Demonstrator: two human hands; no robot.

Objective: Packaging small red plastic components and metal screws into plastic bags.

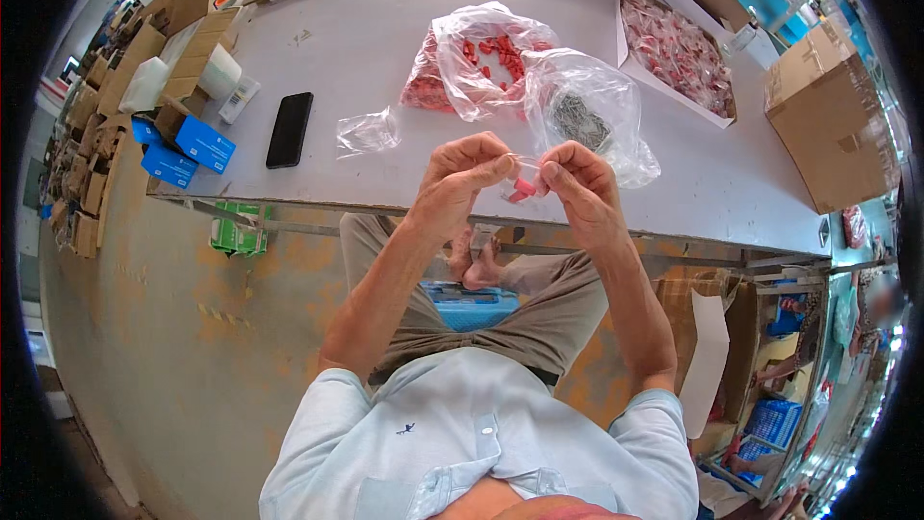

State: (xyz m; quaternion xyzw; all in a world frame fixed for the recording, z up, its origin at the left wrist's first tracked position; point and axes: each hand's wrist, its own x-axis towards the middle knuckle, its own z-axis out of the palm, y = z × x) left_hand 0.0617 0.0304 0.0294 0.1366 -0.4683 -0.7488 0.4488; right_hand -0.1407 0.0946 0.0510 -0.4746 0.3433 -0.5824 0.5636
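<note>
Over the front edge of the table, my left hand [460,178] and my right hand [580,188] pinch the top of a small clear plastic bag [526,163] between thumbs and fingers. Red pieces [523,189] show at the bag's lower part. Just beyond my hands sits a large clear bag [445,63] full of small red plastic parts [496,58]. To its right an open clear bag [616,101] holds a heap of thin grey metal pieces [579,123], too fine to name surely. Left of my hands lies a flat clear bag [369,133].
A black phone [290,130] lies on the table [356,39]. Blue small boxes [188,149] and an open carton [197,58] stand at the left. At the right are a tray of filled bags [674,53] and a cardboard box [833,116]. Another person's arm [791,366] shows far right.
</note>
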